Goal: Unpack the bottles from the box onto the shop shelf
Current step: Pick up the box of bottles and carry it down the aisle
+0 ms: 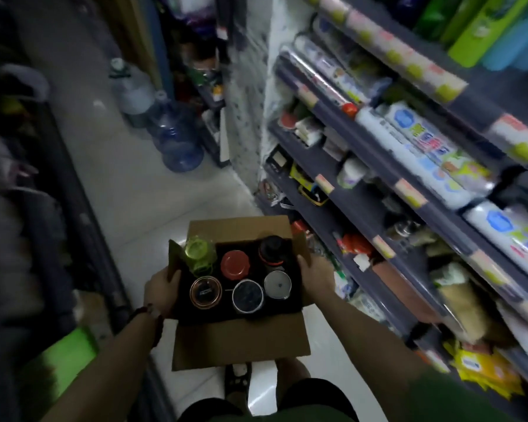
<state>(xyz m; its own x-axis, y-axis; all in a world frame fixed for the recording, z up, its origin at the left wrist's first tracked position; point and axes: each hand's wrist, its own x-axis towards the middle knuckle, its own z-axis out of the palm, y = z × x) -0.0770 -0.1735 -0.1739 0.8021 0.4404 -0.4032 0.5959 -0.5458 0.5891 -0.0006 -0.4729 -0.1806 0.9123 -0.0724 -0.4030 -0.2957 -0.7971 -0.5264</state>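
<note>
A brown corrugated cardboard box (241, 336) is carried between the two hands, flaps folded open front and back. The left hand (162, 289) grips the box's left wall, fingers curled over the rim; the right hand (316, 275) clamps the right wall the same way. The hands are apart, one on each side of the box.

Inside, between the hands, six bottles stand upright in two rows, seen from above as round caps: a translucent green-lidded bottle (197, 254) nearest the left hand, a red-capped bottle (234, 263) in the middle, a black-capped bottle (273, 246) near the right hand; in the nearer row a copper-rimmed bottle (205, 291), a dark bottle with a pale rim (247, 295) and a silver-lidded bottle (277, 284).

To the right of the right hand runs the dark shop shelf (378, 208), crowded with packets. Pale smooth floor (128, 184) lies open ahead of the box, an aisle leading to blue water jugs (177, 138) beyond.
</note>
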